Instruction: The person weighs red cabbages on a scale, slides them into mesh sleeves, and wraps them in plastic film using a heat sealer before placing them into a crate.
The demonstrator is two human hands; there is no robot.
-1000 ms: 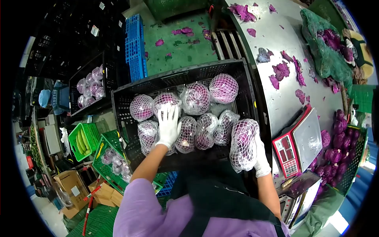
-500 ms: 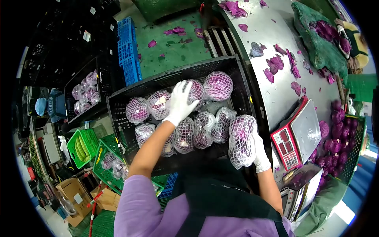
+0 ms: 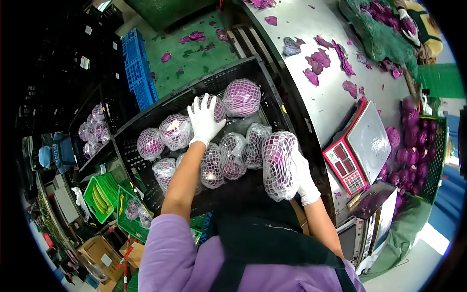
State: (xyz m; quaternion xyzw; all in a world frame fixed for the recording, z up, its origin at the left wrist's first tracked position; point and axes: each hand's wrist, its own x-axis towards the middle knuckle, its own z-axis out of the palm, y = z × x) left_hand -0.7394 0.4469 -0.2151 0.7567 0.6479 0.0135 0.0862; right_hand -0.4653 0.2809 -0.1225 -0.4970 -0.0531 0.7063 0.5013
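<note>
My left hand, in a white glove, lies with fingers spread over a net-wrapped red cabbage in the back row of a black crate. Held at the crate's front right corner is a long pack of red cabbage in clear film and white foam net. My right hand, also gloved, grips that pack from its right side; its fingertips are partly hidden. Beside my left hand sit another netted cabbage and, at the back right, a large one. Several wrapped cabbages form the front row.
On the right, a metal table carries loose purple leaves, a red scale and bare red cabbages. Another person's gloved hand holds a cabbage at the top right. Left stand a blue crate and a green basket.
The view has shifted, so the crate and table appear farther left and tilted. My left hand's fingers have spread wider over the cabbage. My right hand still grips the long pack.
</note>
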